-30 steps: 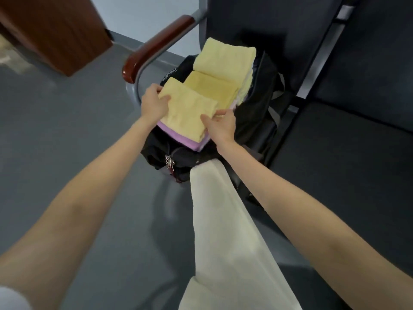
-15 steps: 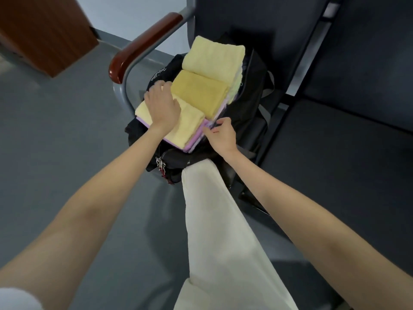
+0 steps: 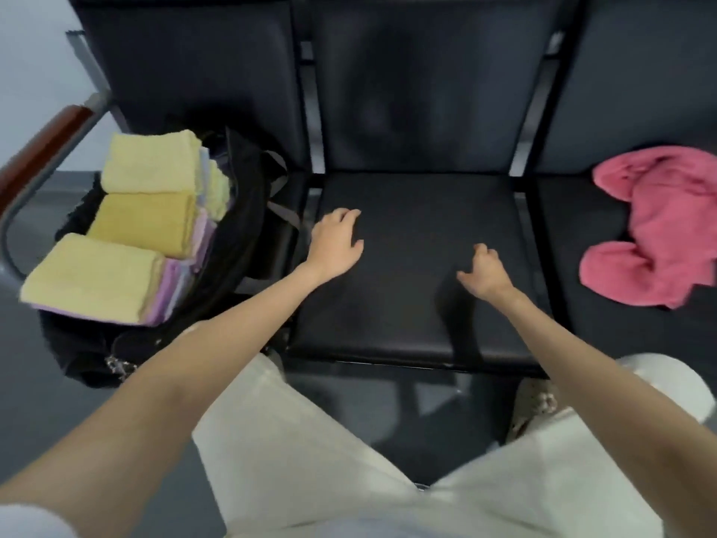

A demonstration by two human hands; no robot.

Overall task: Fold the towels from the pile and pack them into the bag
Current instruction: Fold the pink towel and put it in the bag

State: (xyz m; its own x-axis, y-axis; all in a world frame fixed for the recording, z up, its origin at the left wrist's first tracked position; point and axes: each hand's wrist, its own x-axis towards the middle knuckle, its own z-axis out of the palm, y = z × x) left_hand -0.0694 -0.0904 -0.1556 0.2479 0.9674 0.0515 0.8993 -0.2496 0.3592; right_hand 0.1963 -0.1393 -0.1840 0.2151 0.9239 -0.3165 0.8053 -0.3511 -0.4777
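Observation:
A black bag (image 3: 240,242) lies open on the left seat, filled with stacks of folded towels. The nearest stack is topped by a pale yellow towel (image 3: 93,279), with a darker yellow towel (image 3: 145,223) and another pale one (image 3: 151,163) behind it. Purple and blue edges show beneath. A crumpled pink towel (image 3: 659,227) lies unfolded on the right seat. My left hand (image 3: 335,242) hovers over the middle seat's left side, fingers relaxed and holding nothing. My right hand (image 3: 485,271) hangs over the same seat with loosely curled fingers, also holding nothing.
A row of black padded seats (image 3: 419,266) with backrests runs across the view. A wooden-topped metal armrest (image 3: 46,149) stands left of the bag. My light trousers (image 3: 310,460) and a patterned shoe (image 3: 535,409) are below, on grey floor.
Both hands have let go of the yellow towel in the bag and moved right, over the middle seat. The view has swung right, bringing the pink towel into sight.

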